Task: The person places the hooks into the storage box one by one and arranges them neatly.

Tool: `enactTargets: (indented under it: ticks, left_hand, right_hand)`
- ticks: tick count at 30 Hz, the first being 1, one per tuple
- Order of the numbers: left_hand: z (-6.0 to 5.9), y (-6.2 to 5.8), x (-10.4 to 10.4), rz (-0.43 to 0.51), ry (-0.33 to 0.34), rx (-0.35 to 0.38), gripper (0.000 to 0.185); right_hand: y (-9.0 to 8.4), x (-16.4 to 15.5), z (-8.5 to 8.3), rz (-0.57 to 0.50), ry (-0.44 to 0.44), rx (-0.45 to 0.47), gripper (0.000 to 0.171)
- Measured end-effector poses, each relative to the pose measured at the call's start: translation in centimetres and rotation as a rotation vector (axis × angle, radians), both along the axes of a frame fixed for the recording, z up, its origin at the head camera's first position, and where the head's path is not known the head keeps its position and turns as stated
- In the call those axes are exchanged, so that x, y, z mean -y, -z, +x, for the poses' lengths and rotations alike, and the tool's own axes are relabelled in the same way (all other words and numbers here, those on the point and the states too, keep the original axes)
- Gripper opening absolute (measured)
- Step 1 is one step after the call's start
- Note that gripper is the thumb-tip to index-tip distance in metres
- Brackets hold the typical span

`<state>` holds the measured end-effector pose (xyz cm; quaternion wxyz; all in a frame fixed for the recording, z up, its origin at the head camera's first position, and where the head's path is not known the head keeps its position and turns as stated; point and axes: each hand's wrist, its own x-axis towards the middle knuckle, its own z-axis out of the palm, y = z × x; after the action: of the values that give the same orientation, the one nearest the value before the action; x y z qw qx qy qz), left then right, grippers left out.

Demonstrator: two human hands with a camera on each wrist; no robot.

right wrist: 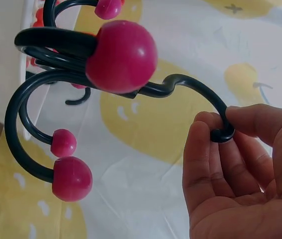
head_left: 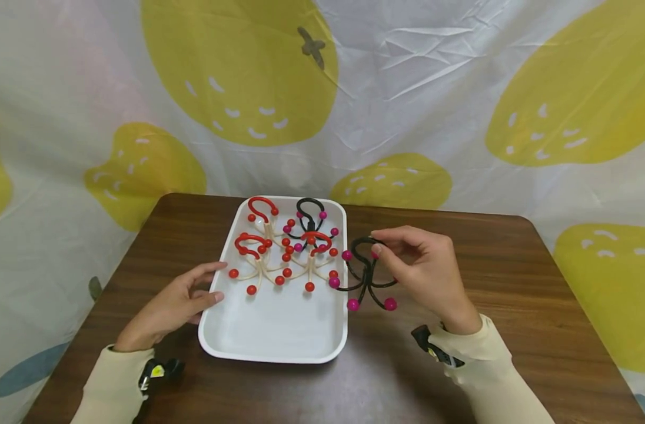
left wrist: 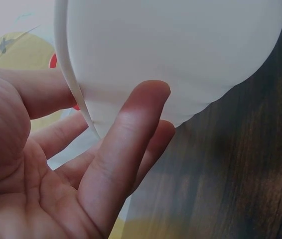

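My right hand [head_left: 425,268] pinches the hooked end of a black claw massager [head_left: 367,274] with magenta ball tips, holding it just right of the white tray [head_left: 273,347]. In the right wrist view thumb and fingers meet on the hook's curl. My left hand [head_left: 176,303] grips the tray's left edge; the left wrist view has one digit over the rim and other fingers against the outer wall. Inside the tray's far half stand a second black massager [head_left: 311,225] and three cream ones with red hooks and red balls, such as the front-left massager [head_left: 259,263].
The tray sits on a dark brown wooden table [head_left: 513,282]. Behind the table hangs a pale cloth [head_left: 280,171] printed with large yellow fruit. The tray's near half shows bare white floor.
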<state>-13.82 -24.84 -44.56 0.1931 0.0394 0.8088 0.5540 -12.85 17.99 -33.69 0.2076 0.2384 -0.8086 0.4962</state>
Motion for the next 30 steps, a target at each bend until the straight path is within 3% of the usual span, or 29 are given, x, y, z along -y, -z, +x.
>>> enactTargets:
  ticks: [30]
  left_hand:
    - [0.0, -0.1, -0.1, -0.005, -0.001, -0.011, 0.069]
  right_hand:
    - [1.3, 8.1, -0.5, 0.012, -0.253, 0.082, 0.018]
